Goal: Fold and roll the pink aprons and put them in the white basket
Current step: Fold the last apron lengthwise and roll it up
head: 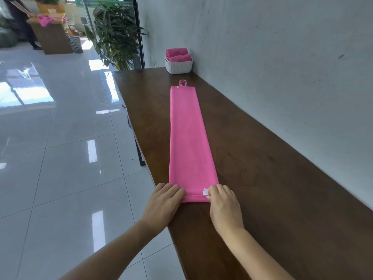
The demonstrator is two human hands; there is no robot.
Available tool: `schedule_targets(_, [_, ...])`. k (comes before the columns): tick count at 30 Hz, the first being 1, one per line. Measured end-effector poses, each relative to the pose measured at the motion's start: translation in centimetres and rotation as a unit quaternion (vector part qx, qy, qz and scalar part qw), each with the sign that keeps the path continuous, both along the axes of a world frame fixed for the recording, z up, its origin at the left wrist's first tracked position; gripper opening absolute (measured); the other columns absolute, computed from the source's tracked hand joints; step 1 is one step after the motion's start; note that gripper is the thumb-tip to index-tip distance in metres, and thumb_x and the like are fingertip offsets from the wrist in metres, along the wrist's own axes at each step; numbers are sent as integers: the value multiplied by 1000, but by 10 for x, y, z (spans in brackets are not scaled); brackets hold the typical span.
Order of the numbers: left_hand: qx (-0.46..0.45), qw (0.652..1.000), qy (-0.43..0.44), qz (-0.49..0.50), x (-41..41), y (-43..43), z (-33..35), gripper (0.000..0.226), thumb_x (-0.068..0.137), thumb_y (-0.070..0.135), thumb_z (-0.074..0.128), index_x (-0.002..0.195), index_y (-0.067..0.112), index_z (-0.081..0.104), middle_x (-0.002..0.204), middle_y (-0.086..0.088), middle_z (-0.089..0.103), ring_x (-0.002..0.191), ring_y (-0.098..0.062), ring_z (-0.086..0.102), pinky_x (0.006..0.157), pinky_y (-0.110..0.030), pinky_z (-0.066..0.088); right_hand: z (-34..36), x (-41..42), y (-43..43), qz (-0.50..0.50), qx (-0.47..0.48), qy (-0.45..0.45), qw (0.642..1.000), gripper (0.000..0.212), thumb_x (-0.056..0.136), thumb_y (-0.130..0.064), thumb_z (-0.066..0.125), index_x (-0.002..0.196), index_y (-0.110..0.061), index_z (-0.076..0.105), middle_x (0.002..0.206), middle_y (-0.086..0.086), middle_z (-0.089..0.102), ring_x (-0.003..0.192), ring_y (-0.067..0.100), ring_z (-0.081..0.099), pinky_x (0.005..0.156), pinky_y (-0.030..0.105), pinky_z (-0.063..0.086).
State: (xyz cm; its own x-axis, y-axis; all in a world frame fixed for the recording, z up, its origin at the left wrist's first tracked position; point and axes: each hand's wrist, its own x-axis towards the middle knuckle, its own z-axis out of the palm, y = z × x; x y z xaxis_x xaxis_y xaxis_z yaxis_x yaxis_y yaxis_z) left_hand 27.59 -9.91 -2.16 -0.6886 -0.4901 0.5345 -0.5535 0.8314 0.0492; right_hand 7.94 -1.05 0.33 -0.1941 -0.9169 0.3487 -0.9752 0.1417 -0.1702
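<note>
A pink apron [188, 138] lies folded into a long narrow strip on the dark wooden table [272, 178], running away from me, with a small loop at its far end. Its near end is turned over into a thin first roll. My left hand [163, 203] grips the left corner of that rolled end and my right hand [224, 205] grips the right corner, beside a small white label. At the far end of the table stands the white basket [178, 66], against the wall, holding two rolled pink aprons [177, 54].
The grey wall [282, 57] runs along the table's right side; the table's left edge drops to a glossy tiled floor. A potted plant [115, 35] stands beyond the table. Far left, another person stands at a wooden counter with pink cloth [45, 20].
</note>
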Motion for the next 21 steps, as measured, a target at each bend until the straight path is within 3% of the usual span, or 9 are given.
schedule_targets(5, [2, 1000, 15, -9, 8, 0, -1, 29, 108, 39, 39, 100, 27, 63, 94, 9, 64, 85, -14, 58, 88, -29, 40, -8, -5, 4, 25, -33, -11, 999, 20, 80, -19, 84, 92, -15, 68, 85, -3, 66, 76, 9, 58, 69, 22, 51])
schedule_targets(7, [14, 1000, 23, -1, 10, 1, -1, 30, 106, 44, 40, 100, 29, 66, 97, 11, 65, 90, -13, 59, 93, -29, 36, -11, -9, 6, 53, -60, -10, 997, 7, 91, -22, 72, 93, -15, 71, 85, -5, 66, 78, 9, 57, 70, 22, 51])
schedule_targets(8, [23, 999, 28, 5, 10, 1, -2, 30, 105, 47, 43, 100, 29, 66, 98, 11, 65, 91, -12, 58, 94, -29, 36, -10, -11, 7, 64, -71, -18, 995, 12, 95, -24, 66, 94, -15, 72, 86, -5, 67, 80, 9, 57, 71, 23, 53])
schedule_targets(14, [123, 987, 88, 51, 11, -3, -11, 34, 98, 60, 53, 96, 30, 69, 98, 17, 65, 94, -10, 55, 92, -32, 38, -16, -23, 11, 96, -65, -30, 993, 21, 84, -22, 80, 102, -14, 77, 99, -4, 70, 94, 12, 60, 83, 27, 58])
schedule_targets(21, [204, 967, 120, 96, 4, -7, -5, 34, 95, 65, 53, 89, 36, 69, 93, 22, 58, 94, -6, 47, 91, -32, 38, -10, -20, 1, 61, -34, -53, 996, 9, 90, -22, 73, 96, -15, 73, 94, -6, 64, 87, 9, 55, 77, 23, 53])
